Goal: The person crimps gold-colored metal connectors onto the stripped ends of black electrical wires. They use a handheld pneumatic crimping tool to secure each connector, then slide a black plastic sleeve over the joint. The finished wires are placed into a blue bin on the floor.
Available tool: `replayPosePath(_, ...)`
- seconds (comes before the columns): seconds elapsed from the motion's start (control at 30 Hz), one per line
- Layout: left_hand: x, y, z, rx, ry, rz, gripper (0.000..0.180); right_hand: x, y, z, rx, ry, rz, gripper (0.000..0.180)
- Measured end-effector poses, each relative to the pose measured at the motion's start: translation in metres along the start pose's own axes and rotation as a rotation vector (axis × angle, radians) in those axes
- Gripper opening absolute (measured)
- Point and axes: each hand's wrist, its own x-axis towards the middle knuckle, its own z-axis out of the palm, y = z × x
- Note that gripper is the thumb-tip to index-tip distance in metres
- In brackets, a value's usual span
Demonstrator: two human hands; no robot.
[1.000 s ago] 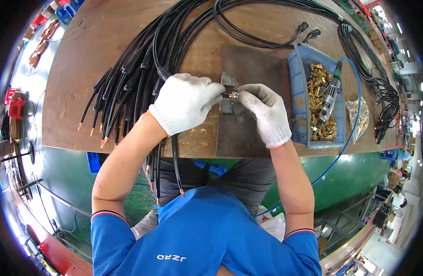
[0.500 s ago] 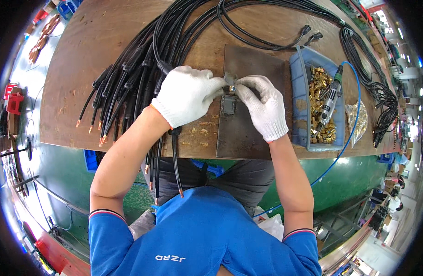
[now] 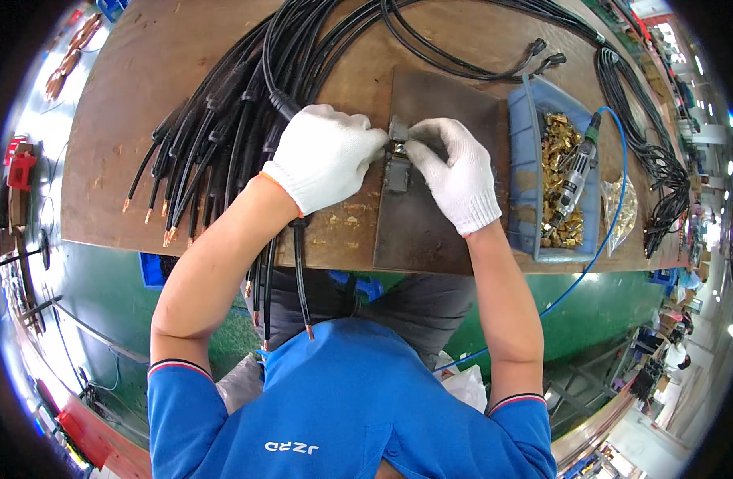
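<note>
White knitted gloves cover both my hands. A small brass fitting sits between my fingertips, at a grey metal block fixture on a dark metal plate. My right hand pinches the fitting from the right with thumb and forefinger. On the left side, my left hand is closed, fingertips pressed together beside the fitting; whatever is in them is hidden. A thick black cable passes behind the left hand, and black cable shows again below its wrist.
Black cables with bare copper ends spread across the left of the wooden table. A blue bin of brass fittings stands right of the plate, a power screwdriver with a blue hose lying on it. Beyond are a clear plastic bag and coiled cables.
The right hand's fingers have opened slightly around the brass fitting and shifted a little. My left hand stays beside the fixture. The whole view has shifted slightly.
</note>
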Motion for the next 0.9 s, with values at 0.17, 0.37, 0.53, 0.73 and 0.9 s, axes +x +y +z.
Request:
replayPosePath(0.17, 0.001, 0.001, 0.002, 0.016, -0.009, -0.013, 0.025, 0.004, 0.004, -0.001, 0.031, -0.058, 0.01, 0.018)
replayPosePath(0.37, -0.001, 0.002, 0.004, 0.028, 0.009, -0.015, 0.028, 0.006, 0.0, 0.0, -0.002, -0.081, 0.007, 0.018)
replayPosePath(0.53, -0.001, 0.002, 0.004, 0.054, 0.029, 0.01, 0.029, 0.006, -0.006, -0.003, -0.012, -0.098, 0.045, 0.019)
replayPosePath(0.73, -0.002, 0.001, 0.003, 0.035, 0.043, 0.01, 0.024, -0.013, 0.003, -0.087, -0.273, 0.26, -0.036, 0.026)
replayPosePath(0.9, 0.0, -0.001, 0.006, 0.032, 0.054, 0.022, 0.016, -0.04, 0.077, -0.179, -0.913, 0.423, 0.357, 0.069)
